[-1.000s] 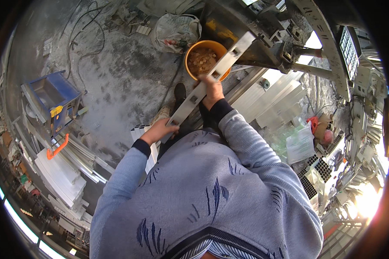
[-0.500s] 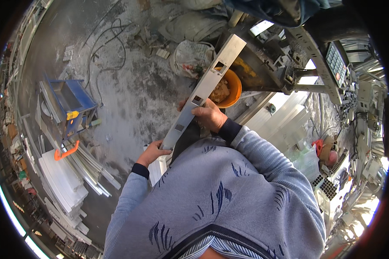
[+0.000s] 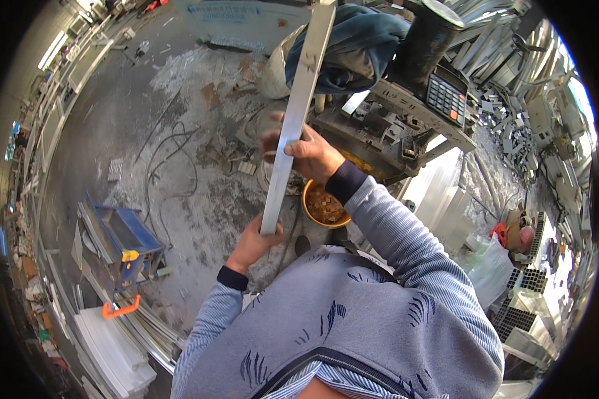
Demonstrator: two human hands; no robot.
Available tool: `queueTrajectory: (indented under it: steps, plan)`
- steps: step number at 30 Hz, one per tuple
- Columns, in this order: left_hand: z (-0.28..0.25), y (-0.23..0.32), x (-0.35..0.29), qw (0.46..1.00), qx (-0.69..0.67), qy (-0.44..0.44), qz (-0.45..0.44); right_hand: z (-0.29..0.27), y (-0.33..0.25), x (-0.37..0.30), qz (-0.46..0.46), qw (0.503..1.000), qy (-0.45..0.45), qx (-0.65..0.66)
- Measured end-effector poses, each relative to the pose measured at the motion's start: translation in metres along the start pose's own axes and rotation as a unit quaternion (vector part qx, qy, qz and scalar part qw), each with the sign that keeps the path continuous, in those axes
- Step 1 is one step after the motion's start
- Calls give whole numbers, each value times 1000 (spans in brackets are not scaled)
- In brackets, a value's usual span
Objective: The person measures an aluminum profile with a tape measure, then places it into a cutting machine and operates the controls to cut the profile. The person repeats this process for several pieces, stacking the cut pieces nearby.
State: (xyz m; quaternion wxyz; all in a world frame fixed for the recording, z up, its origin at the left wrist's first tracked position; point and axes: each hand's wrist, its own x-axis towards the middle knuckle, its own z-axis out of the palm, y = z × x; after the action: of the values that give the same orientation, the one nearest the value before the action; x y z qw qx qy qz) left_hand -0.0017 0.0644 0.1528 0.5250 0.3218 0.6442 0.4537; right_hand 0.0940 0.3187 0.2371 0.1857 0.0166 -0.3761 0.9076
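Observation:
A long silvery aluminium profile (image 3: 298, 110) slants up and away in front of me, with its plain face showing. My right hand (image 3: 316, 156) is closed around its middle, the thumb across the face and fingertips showing past the left edge. The near end of the profile rests in my left hand (image 3: 254, 245), whose fingers curl at that end and are partly hidden. Beneath my right forearm stands a yellow bucket (image 3: 307, 207) of small brownish pieces. The profile's far part passes in front of a dark blue cloth (image 3: 353, 50).
At the far right, a calculator (image 3: 447, 98) lies beside a black cylinder (image 3: 422, 43) on a metal bench (image 3: 406, 100). A blue metal stand (image 3: 150, 243) with an orange handle (image 3: 122, 308) is at left, near stacked white profiles (image 3: 113, 352). A cable (image 3: 152, 179) loops across the dusty floor.
Both hands have raised the profile and tilted it more upright. It has turned, so the face with square cutouts no longer shows. The view has shifted toward the bench.

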Motion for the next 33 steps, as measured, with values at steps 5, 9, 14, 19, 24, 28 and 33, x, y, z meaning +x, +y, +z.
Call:
queueTrajectory:
  steps: [5, 9, 14, 19, 24, 28, 33]
  plan:
    - [37, 59, 91, 893, 245, 262, 272, -34, -21, -19, -9, 973, 125, -196]
    - [70, 54, 126, 877, 333, 280, 202, -82, 1, -97, 48, 948, 235, -208]
    - [62, 10, 105, 846, 424, 275, 169, -129, 42, -220, 123, 873, 455, -128]
    - [39, -1, 95, 835, 450, 276, 154, -149, 72, -312, 172, 794, 573, -109]
    - [29, -18, 79, 833, 461, 264, 153, -154, 98, -353, 188, 770, 600, -112]
    - [14, -55, 49, 839, 467, 268, 72, -151, 108, -364, 183, 758, 609, -145]
    - [-44, -122, -21, 843, 503, 189, -41, -127, 122, -390, 148, 714, 670, -135]
